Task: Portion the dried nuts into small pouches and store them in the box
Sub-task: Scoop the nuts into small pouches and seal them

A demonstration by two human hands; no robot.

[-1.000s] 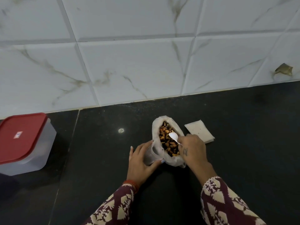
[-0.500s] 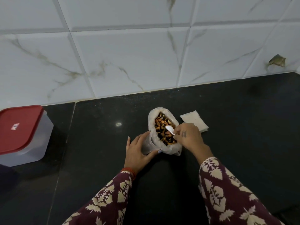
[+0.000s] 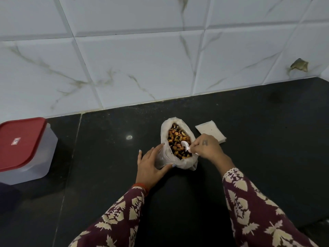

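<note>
— Where are the nuts?

— In an open white bag [image 3: 178, 163] standing near the middle of the black counter [image 3: 267, 131], some way in from the back edge where the tiled wall [image 3: 142, 59] starts. The mixed nuts [image 3: 178, 141] fill its mouth.

— And the hands?

— The right hand [image 3: 207, 148] pinches a small white spoon [image 3: 185, 145], its bowl down among the nuts. The left hand [image 3: 151, 166] curls around a small clear pouch [image 3: 162, 157], thumb on the near side, held upright against the bag's left side.

— Anything beside it?

— A flat stack of white pouches [image 3: 211, 131] lies just right of the bag, partly behind the right hand. The box [image 3: 26, 150], translucent with its red lid on, sits well apart at the counter's left edge. Both sleeves [image 3: 258, 211] are maroon with a pale leaf print.
</note>
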